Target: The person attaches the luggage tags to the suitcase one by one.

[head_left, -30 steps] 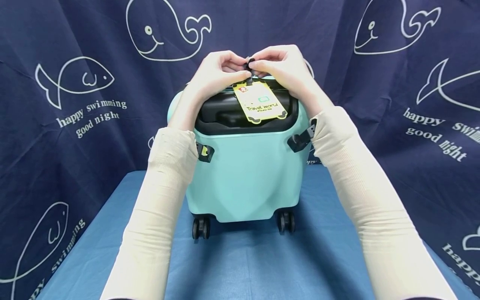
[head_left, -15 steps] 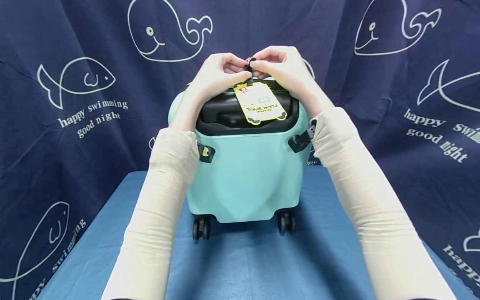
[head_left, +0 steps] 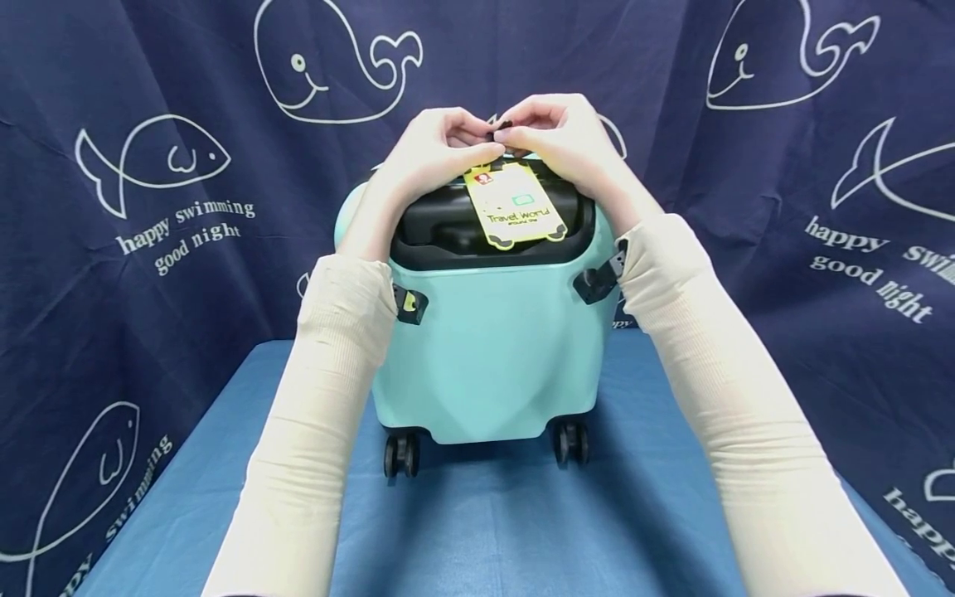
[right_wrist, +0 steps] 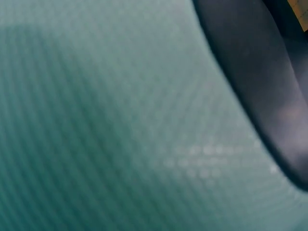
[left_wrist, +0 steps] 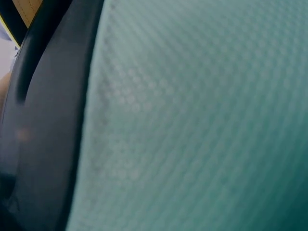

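"Travel World" on the tag (head_left: pixel 516 207), "happy swimming good night" on the backdrop (head_left: pixel 552 50)

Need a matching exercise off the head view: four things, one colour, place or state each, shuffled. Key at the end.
Things
1. luggage tag
2. suitcase
3. black strap
4. curtain

Descriptions
A. pinched at the fingertips of the left hand and right hand
B. pale face, yellow edge, printed "Travel World"
C. navy, with white whale and fish outlines
D. mint green, with black wheels underneath

Pairs: 1-B, 2-D, 3-A, 4-C
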`<state>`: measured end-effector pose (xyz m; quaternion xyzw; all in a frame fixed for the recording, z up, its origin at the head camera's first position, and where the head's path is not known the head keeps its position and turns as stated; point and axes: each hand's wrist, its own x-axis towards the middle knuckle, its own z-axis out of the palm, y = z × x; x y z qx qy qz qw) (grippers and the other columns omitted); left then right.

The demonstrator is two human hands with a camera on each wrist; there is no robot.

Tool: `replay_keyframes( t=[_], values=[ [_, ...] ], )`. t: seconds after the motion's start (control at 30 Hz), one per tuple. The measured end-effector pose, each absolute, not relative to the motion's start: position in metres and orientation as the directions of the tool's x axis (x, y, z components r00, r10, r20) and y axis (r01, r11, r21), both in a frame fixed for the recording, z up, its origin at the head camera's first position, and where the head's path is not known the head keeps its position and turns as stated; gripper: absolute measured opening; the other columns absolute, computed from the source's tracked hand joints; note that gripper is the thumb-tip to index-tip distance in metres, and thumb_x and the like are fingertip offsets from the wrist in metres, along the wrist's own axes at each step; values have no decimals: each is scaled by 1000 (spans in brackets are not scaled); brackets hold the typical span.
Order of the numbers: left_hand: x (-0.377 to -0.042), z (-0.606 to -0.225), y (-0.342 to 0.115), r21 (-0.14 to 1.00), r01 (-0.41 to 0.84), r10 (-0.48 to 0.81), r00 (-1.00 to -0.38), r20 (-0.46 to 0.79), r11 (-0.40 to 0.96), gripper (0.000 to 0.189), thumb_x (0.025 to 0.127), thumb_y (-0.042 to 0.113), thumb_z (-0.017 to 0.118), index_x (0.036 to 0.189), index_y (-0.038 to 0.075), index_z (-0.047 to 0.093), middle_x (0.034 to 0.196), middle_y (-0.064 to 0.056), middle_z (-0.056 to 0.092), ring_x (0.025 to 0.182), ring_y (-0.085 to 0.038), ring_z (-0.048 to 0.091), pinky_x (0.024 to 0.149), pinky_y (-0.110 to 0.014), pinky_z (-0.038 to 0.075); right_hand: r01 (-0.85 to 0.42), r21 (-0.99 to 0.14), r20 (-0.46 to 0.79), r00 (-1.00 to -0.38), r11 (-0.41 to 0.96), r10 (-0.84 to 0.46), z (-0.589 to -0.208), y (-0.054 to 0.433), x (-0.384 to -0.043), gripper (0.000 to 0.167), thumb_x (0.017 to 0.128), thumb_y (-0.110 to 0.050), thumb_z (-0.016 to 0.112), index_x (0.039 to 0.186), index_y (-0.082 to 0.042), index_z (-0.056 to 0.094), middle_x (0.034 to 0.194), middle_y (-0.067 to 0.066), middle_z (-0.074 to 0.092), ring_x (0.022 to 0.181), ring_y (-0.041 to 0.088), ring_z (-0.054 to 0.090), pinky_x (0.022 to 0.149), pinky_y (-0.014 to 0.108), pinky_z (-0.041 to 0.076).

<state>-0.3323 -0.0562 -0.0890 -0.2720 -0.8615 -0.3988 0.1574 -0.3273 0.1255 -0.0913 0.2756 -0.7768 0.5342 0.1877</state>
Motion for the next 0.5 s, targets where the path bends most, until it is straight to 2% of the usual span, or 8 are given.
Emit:
replay_keyframes(
  t=[0.13, 0.5],
  values=[
    [-332, -89, -56, 612, 599, 351, -800, 487, 517, 40, 83, 27, 70, 116, 6, 62, 105, -6, 67, 89, -7, 63, 85, -17, 47, -642, -721, 604, -767, 261, -217, -92, 126, -327, 10, 83, -14, 71, 91, -9, 71, 81, -5, 69, 71, 6, 61, 70, 18, 48],
    [-333, -88, -56, 604, 588, 362, -808, 465, 538, 40, 85, 27, 67, 119, 7, 61, 111, -7, 66, 92, -8, 63, 88, -17, 46, -664, -710, 633, -748, 233, -202, -92, 126, -327, 7, 84, -9, 69, 90, -7, 69, 77, -1, 68, 67, 8, 63, 68, 18, 51]
  ],
)
